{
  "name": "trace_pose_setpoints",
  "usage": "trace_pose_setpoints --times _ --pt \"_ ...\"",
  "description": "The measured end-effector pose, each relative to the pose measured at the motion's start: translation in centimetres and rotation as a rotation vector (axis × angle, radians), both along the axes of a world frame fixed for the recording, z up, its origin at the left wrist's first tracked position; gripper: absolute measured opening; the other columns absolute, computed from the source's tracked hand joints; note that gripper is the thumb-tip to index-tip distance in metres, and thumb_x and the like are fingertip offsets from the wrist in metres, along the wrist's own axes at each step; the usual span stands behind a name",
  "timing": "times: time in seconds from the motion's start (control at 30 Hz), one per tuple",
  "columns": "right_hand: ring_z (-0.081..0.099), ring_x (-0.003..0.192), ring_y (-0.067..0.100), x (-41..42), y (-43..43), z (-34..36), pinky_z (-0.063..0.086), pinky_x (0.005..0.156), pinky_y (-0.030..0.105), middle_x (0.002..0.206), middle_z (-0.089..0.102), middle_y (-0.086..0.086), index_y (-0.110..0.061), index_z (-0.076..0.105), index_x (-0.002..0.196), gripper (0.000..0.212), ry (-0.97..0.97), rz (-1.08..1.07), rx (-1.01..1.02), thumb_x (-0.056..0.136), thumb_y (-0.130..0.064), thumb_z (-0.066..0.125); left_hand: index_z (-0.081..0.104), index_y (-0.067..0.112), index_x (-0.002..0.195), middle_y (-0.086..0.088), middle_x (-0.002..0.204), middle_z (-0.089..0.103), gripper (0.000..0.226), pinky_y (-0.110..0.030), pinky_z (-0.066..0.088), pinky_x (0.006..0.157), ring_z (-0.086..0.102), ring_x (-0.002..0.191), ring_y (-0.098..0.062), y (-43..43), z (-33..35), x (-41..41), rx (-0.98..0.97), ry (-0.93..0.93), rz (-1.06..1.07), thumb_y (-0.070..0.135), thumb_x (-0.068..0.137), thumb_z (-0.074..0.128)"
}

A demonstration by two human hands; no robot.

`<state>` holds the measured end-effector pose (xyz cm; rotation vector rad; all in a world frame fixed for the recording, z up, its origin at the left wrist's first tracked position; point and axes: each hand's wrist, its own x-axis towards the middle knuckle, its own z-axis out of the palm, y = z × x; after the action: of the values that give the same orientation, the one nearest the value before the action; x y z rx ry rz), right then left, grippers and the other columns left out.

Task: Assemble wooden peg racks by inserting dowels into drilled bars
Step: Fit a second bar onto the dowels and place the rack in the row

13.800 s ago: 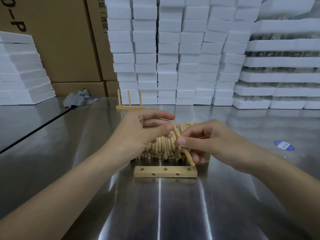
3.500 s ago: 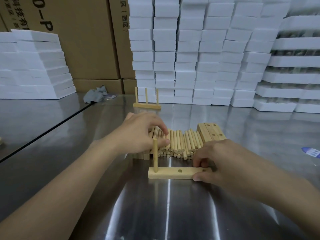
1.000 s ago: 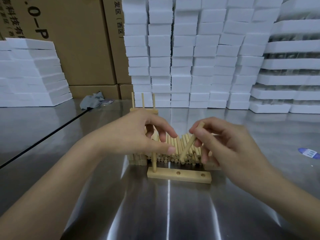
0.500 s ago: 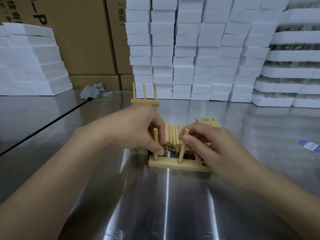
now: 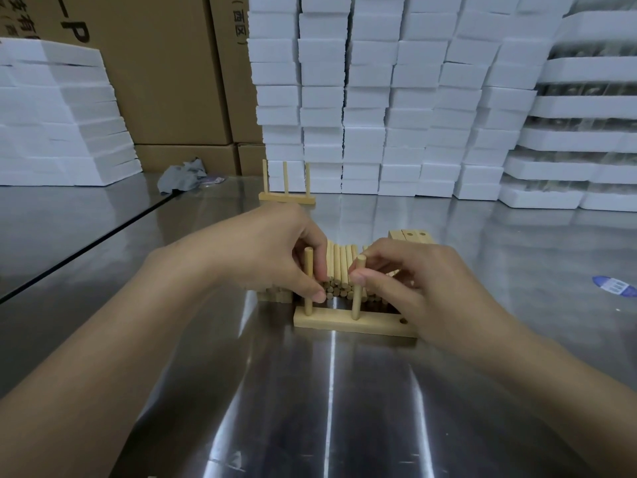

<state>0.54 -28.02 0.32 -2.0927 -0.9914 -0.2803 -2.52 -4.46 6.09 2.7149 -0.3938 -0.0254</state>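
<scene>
A pale rectangular wooden drilled bar [image 5: 355, 323] lies flat on the shiny steel table [image 5: 310, 408], a pile of loose wooden dowels [image 5: 339, 267] just at its 12 o'clock. The left hand [image 5: 265, 253] pinches the upright dowel [image 5: 308, 267] at the bar's 9 o'clock end; the right hand [image 5: 424, 284] pinches the upright middle dowel [image 5: 357, 301].

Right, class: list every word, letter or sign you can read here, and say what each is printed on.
"–P": large black print on the left cardboard box.
"技有": cut-off line at the same box's upper left edge.
"(西区)": running downward on the second cardboard box.
Blue sticker on the steel table: print too small to read.
</scene>
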Motion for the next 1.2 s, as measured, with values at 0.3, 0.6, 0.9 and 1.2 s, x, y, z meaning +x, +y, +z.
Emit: trace_pose_setpoints --times 0.3,0.6,0.9,1.2 --pt "0.073 0.089 0.003 -0.1 -0.1 -0.3 0.056 0.078 0.025 0.087 0.076 -0.018 -0.03 0.075 0.101 0.01 0.049 0.031 0.029 0.099 -0.034 0.067 0.079 0.036 0.095 0.015 0.086 0.077 0.011 -0.018 0.049 0.071 0.073 0.088 -0.005 -1.2 -0.3 -0.1 -0.236 -0.223 -0.121 0.045 0.09 0.081" --pt "0.075 0.091 0.003 0.6 -0.1 -0.7 0.061 0.088 0.035 0.091 0.08 -0.012 -0.028 0.08 0.1 0.006 0.144 0.072 0.026 0.096 -0.028 0.075 0.081 0.03 0.089 0.012 0.081 0.079 0.005 -0.032 0.061 0.074 0.077 0.081 -0.01 -1.7 -0.6 0.0 -0.331 -0.245 -0.161 0.032 0.091 0.085" --pt "0.073 0.083 0.003 0.8 0.0 -1.0 0.059 0.077 0.027 0.083 0.076 -0.015 -0.039 0.073 0.089 0.009 0.041 0.047 -0.007 0.096 -0.033 0.075 0.083 0.042 0.084 0.029 0.08 0.073 0.006 -0.027 0.047 0.07 0.07 0.084 0.001 -1.8 -0.4 -0.5 -0.103 -0.409 -0.108 0.046 0.086 0.086" --pt "0.07 0.08 0.009 0.3 -0.3 -1.4 0.055 0.074 0.034 0.08 0.075 -0.008 -0.026 0.077 0.094 0.01 0.037 0.034 -0.019 0.099 -0.032 0.07 0.079 0.043 0.082 0.026 0.07 0.065 0.009 -0.026 0.038 0.059 0.057 0.07 0.008 -3.2 0.1 -1.4 0.141 -0.558 -0.067 0.05 0.086 0.08"
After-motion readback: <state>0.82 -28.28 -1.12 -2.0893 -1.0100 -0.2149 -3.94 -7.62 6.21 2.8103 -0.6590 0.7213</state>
